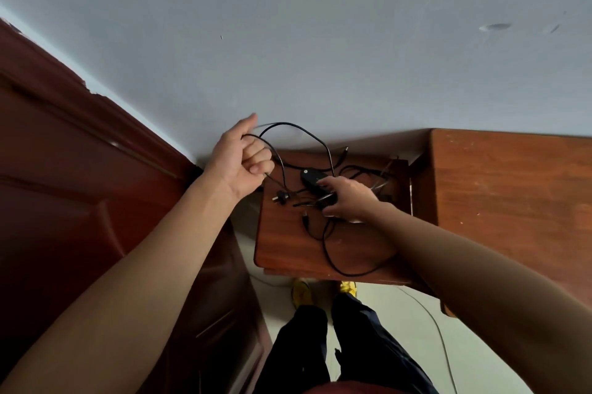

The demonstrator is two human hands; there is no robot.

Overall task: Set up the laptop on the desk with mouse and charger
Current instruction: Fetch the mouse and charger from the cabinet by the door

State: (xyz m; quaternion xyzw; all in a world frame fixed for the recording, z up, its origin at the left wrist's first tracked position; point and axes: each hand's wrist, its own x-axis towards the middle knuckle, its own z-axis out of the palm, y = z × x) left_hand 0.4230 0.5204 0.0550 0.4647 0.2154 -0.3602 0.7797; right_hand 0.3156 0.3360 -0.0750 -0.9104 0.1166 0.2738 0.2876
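Head view shows the charger brick lying on a small wooden table against the wall, its black cable sprawled in loose tangled loops around it. My right hand grips the near end of the brick, fingers over the top and thumb below. My left hand is raised just above the table's far left corner, fingers curled round a strand of the cable, which arches up from it. The plug rests on the table beneath that hand. I judge the brick hard, compact and the only weight here, so the body is the place to hold. The cable is limp and will snag, so it wants gathering in loops, not pulling by its ends. My right hand hides much of the brick, and I cannot tell which strands join where. No laptop or mouse is in sight; a taller wooden unit stands at right, a door at left.
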